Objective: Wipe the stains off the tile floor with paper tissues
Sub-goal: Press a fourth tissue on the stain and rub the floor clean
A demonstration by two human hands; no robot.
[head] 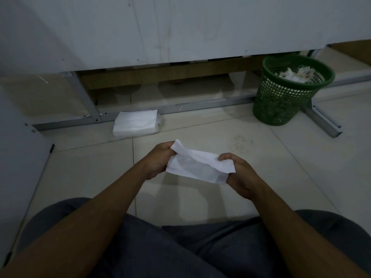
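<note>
A white paper tissue (197, 164) is stretched between both hands above the pale tile floor (281, 177). My left hand (158, 159) pinches its left end, with a corner sticking up past the fingers. My right hand (240, 175) grips the right end, fingers curled over the edge. A patch of small dark speckled stains (240, 144) lies on the tile just beyond and to the right of the hands. A white pack of tissues (136, 123) rests on the floor against the metal frame, beyond my left hand.
A green mesh wastebasket (285, 99) with crumpled used tissues stands at the right by a metal frame leg (323, 122). A grey metal base rail (200, 106) and white panel (160, 27) close the far side. My knees in dark trousers fill the bottom.
</note>
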